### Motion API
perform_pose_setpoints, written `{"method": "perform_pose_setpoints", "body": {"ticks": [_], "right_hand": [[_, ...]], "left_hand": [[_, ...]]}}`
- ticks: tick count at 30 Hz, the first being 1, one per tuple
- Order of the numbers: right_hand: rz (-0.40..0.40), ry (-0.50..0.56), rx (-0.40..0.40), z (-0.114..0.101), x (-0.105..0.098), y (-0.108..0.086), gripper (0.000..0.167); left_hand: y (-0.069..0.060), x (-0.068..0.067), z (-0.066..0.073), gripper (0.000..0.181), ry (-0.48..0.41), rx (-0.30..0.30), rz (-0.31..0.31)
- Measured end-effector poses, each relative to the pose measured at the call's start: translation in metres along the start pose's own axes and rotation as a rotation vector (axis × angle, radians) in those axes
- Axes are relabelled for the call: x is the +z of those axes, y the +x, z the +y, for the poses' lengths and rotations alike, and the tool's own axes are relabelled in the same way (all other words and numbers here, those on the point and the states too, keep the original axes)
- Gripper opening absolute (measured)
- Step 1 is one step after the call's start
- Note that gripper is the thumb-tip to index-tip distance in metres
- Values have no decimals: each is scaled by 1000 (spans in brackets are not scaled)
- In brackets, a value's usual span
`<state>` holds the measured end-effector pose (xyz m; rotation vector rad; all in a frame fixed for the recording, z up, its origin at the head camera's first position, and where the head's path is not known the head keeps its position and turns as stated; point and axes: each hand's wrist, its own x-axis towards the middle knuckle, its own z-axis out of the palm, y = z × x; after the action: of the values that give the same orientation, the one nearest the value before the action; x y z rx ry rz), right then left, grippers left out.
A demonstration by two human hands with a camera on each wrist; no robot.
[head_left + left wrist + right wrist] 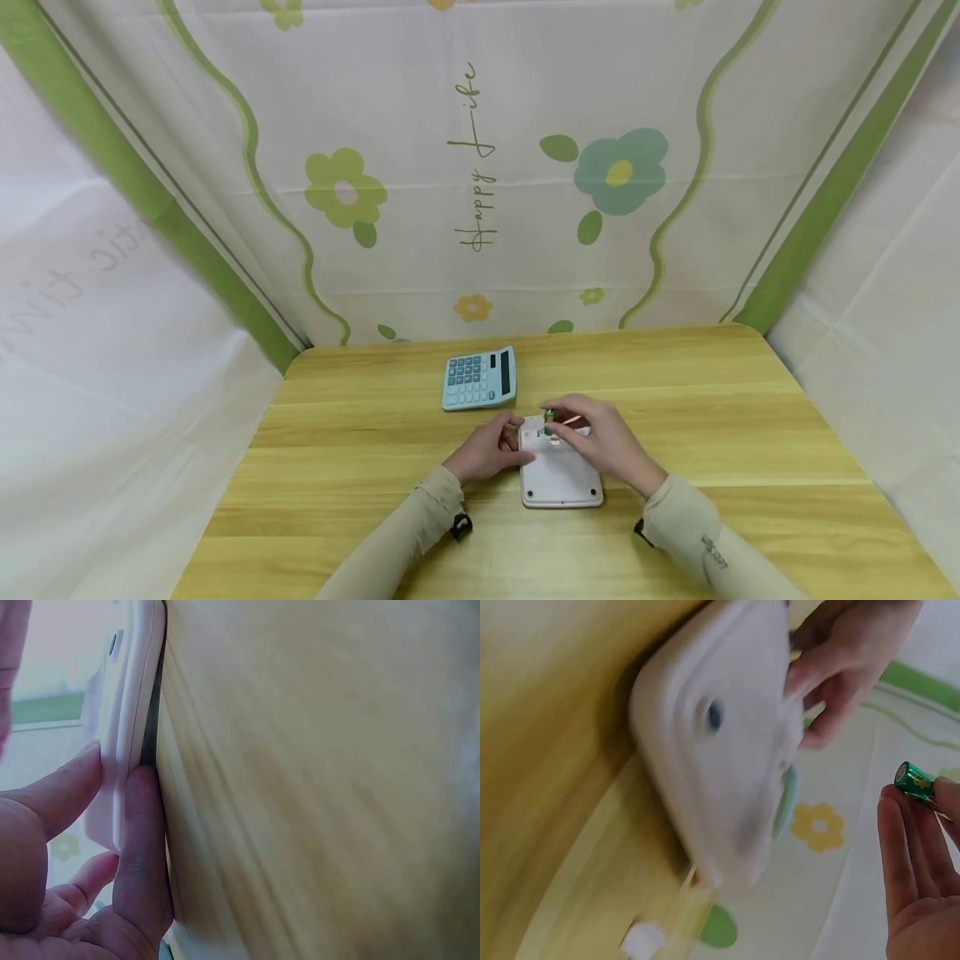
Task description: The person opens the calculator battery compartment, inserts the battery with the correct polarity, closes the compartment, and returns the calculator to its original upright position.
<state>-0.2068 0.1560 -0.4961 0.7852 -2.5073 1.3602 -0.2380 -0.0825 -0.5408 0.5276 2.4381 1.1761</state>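
A pale device (pixel 561 475) lies back side up on the table, with small dark feet at its near corners and an opening near its far end. My left hand (pixel 486 450) grips its left edge; in the left wrist view the thumb (pixel 79 776) presses the back while a finger (pixel 139 840) reaches beneath the rim. Above the opening, my right hand (pixel 603 435) pinches a green battery (pixel 913 778) between thumb and fingers. The battery is apart from the device in the right wrist view. The inside of the opening is too small to make out.
A light blue calculator (pixel 468 382) sits keys up behind the device, its screen toward the right. A small white piece (pixel 643 940) lies on the wooden table (pixel 337 467). Printed cloth (pixel 405 267) hangs behind the table's far edge and at both sides.
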Motion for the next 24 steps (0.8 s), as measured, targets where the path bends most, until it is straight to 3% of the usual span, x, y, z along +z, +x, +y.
{"method": "perform_pose_setpoints", "body": {"ticks": [8,18,24], "right_hand": [[-16,-152,91,35,-9,8,27],[-147,-279,-39,36,2,10,27],[-178,-462,-170,33,9,9,28]], "left_hand": [[0,0,0,52,-10,-6,-4],[2,-1,0,51,2,2,3],[0,0,1,50,14,-4,6]]}}
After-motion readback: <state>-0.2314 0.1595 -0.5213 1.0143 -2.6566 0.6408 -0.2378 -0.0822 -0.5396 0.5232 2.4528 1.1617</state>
